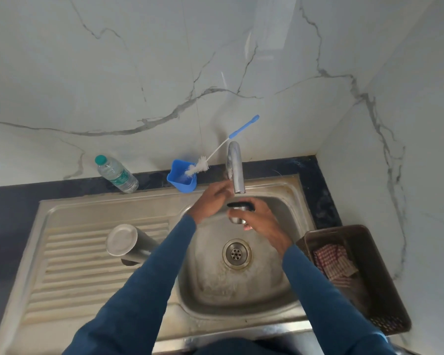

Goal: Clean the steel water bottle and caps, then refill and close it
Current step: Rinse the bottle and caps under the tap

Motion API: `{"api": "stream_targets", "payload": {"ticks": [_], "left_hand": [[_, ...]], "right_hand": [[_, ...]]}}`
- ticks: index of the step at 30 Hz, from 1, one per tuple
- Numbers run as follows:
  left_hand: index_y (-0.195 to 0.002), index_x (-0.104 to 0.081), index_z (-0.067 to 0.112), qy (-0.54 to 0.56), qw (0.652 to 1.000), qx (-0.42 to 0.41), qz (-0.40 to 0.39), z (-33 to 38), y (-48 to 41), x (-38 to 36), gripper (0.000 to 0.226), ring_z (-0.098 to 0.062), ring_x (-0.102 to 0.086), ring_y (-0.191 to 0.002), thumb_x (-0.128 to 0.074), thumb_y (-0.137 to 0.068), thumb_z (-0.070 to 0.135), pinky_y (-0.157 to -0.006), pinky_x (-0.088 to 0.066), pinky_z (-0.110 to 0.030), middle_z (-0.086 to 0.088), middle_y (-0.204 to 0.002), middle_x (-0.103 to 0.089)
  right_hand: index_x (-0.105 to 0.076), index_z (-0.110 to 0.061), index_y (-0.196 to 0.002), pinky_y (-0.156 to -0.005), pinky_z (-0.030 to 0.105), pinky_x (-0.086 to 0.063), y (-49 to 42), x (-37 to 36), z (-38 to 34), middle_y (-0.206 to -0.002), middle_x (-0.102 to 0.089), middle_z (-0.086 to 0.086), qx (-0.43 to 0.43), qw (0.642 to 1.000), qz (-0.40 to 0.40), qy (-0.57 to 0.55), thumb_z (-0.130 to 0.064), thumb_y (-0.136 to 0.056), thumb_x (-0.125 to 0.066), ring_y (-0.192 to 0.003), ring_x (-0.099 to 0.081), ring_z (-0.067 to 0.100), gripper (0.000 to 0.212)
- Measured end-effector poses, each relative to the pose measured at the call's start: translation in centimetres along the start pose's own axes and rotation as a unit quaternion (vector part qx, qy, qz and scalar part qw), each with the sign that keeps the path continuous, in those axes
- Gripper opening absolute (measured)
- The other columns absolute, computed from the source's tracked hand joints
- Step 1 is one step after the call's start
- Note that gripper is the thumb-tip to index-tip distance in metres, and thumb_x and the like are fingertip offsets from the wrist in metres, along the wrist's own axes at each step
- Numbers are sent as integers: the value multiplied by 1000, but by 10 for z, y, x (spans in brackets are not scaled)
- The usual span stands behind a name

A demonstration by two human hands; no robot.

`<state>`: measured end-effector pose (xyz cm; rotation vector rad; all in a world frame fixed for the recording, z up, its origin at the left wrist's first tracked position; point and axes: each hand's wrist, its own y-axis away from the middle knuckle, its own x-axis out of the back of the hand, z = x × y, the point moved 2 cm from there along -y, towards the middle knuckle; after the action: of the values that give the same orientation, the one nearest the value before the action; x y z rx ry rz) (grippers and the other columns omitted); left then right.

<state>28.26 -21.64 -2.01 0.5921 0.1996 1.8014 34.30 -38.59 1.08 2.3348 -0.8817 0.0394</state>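
Observation:
The steel water bottle (124,242) stands upside down on the ribbed drainboard, left of the basin. Over the sink basin (280,285) my right hand (259,219) grips a steel cap with a black rim (239,206) just under the tap spout (237,172). My left hand (212,201) reaches up beside the tap, fingers near its base behind the spout; whether they hold the tap handle is hidden. A bottle brush with a blue handle (215,156) leans in a blue plastic cup (182,179) behind the sink.
A clear plastic water bottle with a green cap (116,174) stands on the dark counter at the back left. A brown plastic basket (385,290) with a checked cloth (333,262) sits right of the sink. Marble wall behind and on the right.

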Motion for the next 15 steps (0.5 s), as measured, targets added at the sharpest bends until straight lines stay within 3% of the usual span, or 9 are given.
{"api": "stream_targets", "payload": {"ticks": [3, 6, 10, 15], "left_hand": [[-130, -67, -1, 165, 986, 4, 2, 10, 45, -22, 33, -26, -71, -106, -48, -113, 21, -90, -61, -31, -17, -116, -72], [-125, -69, 6, 236, 971, 8, 31, 17, 89, -35, 35, -28, -73, -106, -41, -115, 25, -80, -63, -26, -23, -119, -74], [-123, -70, 0, 246, 969, -30, 19, 17, 129, -45, 44, -32, -75, -111, -40, -116, 32, -96, -62, -36, -23, -113, -77], [-130, -69, 2, 247, 966, -38, 61, 12, 164, -45, 41, -26, -70, -123, -46, -114, 32, -98, -61, -39, -14, -122, -76]], "right_hand": [[-74, -19, -112, -62, 25, -52, 20, 2, -2, -92, -80, -1, -6, 999, -25, -30, -42, -89, -80, -76, -73, 17, 33], [-76, -10, -107, -59, 24, -46, 40, 2, 0, -81, -75, 8, -13, 998, -34, -44, -53, -88, -77, -67, -60, 14, 47], [-73, -5, -97, -56, 27, -44, 67, 2, -2, -74, -64, 7, 5, 1000, -2, -29, -62, -84, -76, -62, -53, 15, 59], [-72, -18, -99, -58, 26, -50, 97, -5, -15, -91, -77, 0, 47, 995, 77, 45, -74, -64, -80, -77, -66, 14, 66]]}}
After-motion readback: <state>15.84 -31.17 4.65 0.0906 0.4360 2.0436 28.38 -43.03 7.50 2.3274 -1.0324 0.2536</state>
